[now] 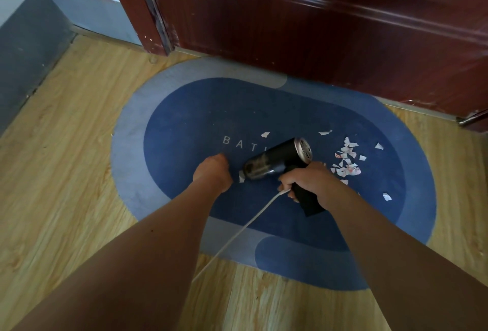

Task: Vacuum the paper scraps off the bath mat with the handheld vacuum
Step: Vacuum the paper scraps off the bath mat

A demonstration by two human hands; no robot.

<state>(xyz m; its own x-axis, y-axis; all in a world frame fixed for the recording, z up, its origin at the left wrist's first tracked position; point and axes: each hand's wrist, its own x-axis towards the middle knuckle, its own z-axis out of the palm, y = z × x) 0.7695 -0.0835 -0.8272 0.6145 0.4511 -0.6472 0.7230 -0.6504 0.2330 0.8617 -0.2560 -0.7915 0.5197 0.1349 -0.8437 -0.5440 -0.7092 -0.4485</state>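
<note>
A blue oval bath mat [184, 108] with a grey border lies on the wooden floor. My right hand [309, 182] grips the black handle of the handheld vacuum [277, 161], whose nozzle points left and down at one white scrap [241, 177] on the mat. My left hand [212, 172] rests on the mat just left of the nozzle, fingers curled under; what they hold, if anything, is hidden. Several white and pink paper scraps [346, 159] lie in a cluster right of the vacuum, with single pieces scattered around it.
A white cord [237, 238] runs from the vacuum handle toward me across the mat and floor. A dark red wooden door [317, 26] stands just behind the mat. A grey skirting wall [26, 53] borders the wood floor [66, 172] on the left.
</note>
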